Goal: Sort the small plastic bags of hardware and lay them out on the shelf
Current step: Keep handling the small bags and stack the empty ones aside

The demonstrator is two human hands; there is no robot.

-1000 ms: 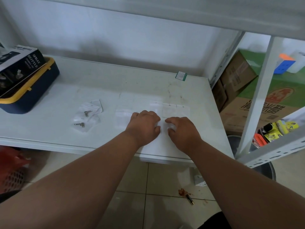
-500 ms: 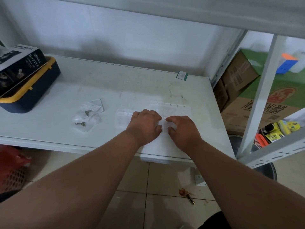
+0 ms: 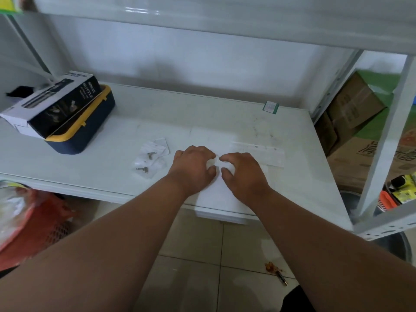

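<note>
White shelf (image 3: 202, 113) holding a navy-and-yellow case (image 3: 85, 129) at its left edge, clear hardware bags (image 3: 150, 157) mid-front, flat empty bags (image 3: 258, 154) toward the right edge.

Readable print on the shelf and beside it

The black-and-white carton (image 3: 51, 104) lying on the navy and yellow case (image 3: 83, 131) at the shelf's left end carries "SPRAY BOTTLE" in white capitals along its dark side; the smaller lines under it are too fine to read. A brown cardboard box (image 3: 369, 154) on the floor to the right shows large printed characters, blurred and partly cut off by the shelf post. The small green-edged sticker (image 3: 271, 107) at the shelf's back corner has print I cannot make out.
</note>
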